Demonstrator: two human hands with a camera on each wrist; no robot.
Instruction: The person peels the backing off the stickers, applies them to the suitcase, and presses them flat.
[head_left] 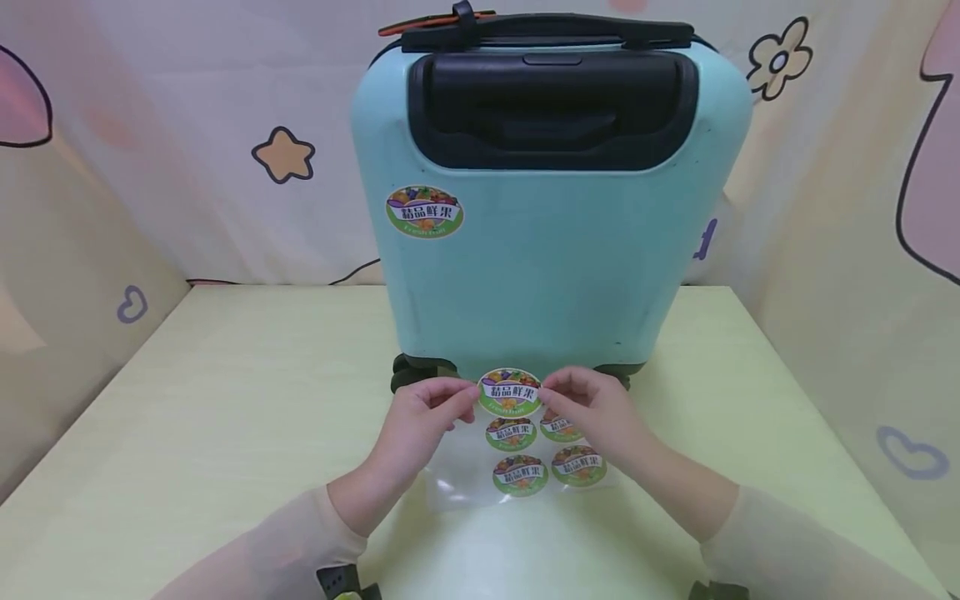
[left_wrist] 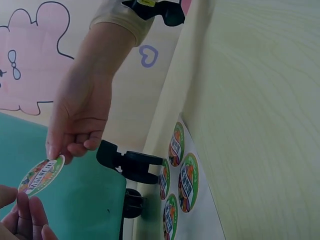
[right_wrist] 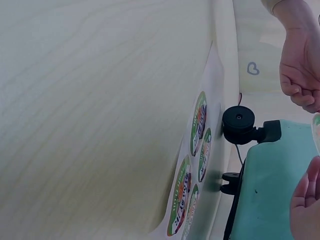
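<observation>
An oval fruit sticker (head_left: pixel 510 393) with a white lettered band and green lower edge is held between both hands, in front of the suitcase's lower part. My left hand (head_left: pixel 429 417) pinches its left end between thumb and fingers. At the opposite end, my right hand (head_left: pixel 600 414) does the same. The left wrist view shows the sticker (left_wrist: pixel 41 176) lifted off the sheet. Beneath lies a clear sticker sheet (head_left: pixel 461 479) with several more oval stickers, partly hidden by the right hand. A light-blue suitcase (head_left: pixel 540 267) stands upright behind, bearing a matching sticker (head_left: pixel 425 212) at its upper left.
The suitcase has a black handle panel (head_left: pixel 555 108) on top and dark wheels (head_left: pixel 420 368) at its base. Patterned cloth (head_left: pixel 187 125) hangs behind and along both sides of the pale wood-grain table (head_left: pixel 225 417). Dark straps (head_left: pixel 348 581) circle the sleeves.
</observation>
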